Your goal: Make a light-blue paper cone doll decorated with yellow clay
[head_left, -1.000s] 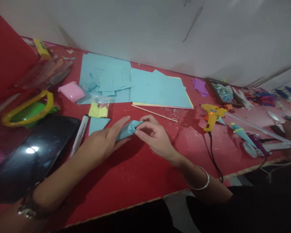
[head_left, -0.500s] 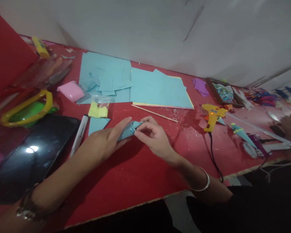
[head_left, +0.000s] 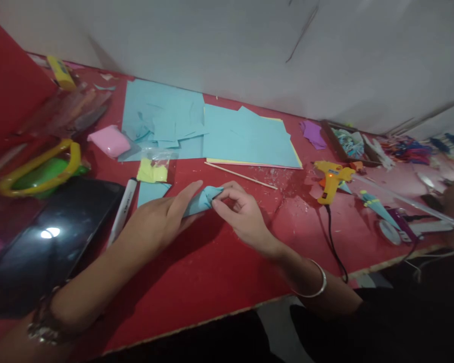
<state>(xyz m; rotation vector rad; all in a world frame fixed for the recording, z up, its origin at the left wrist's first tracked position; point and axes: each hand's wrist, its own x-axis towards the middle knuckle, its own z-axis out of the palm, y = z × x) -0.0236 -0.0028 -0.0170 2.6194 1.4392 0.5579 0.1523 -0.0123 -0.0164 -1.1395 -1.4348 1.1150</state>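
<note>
Folded blue paper sits between both hands, over the bare red tabletop, on the near side of the thin stick. Left hand grasps its left part, thumb along the upper side, fingers mostly hidden underneath; right hand pinches the right end between thumb and fingertips. Exact contact under the paper: can't tell. Risks, as judged: the folds could spring open if the right pinch slackens, since paper tends to unroll; too hard a left squeeze could crush or crease the body; uneven pulling could skew the end or tear it. Glue gun has its light on, and its black cord runs close to the right forearm, so a rightward swing might snag it. Versus half a second ago: hands nearly unchanged, but the paper's right end looks more rounded over, less gaping.
</note>
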